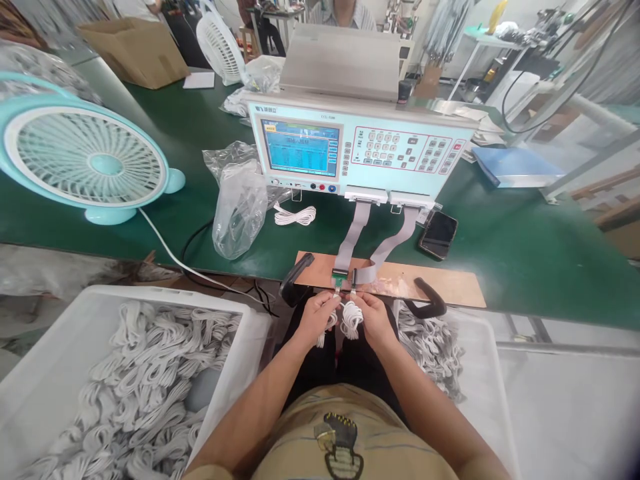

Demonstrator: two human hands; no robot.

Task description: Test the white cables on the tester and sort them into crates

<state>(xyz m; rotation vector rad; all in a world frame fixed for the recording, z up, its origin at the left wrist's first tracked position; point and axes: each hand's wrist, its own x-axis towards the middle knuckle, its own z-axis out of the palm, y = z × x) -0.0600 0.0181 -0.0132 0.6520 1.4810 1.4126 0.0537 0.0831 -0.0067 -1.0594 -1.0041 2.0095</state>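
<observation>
Between my two hands hangs a bundled white cable (352,321) at the table's front edge. My left hand (319,316) is closed on one end of it, by a small green circuit board (339,283). My right hand (375,316) pinches the other end, close to the black connector (355,276) of a grey ribbon cable (395,241). Whether either plug is fully seated I cannot tell. A second ribbon cable (353,233) runs from the green board up to the cable tester (300,147), whose blue screen is lit.
A copper-coloured board (450,283) lies along the edge, with black clamps (296,277) at its sides. White bins of bundled cables (150,373) stand left and right. A fan (90,157), plastic bag (239,210), loose coiled cable (295,215) and phone (439,235) are on the table.
</observation>
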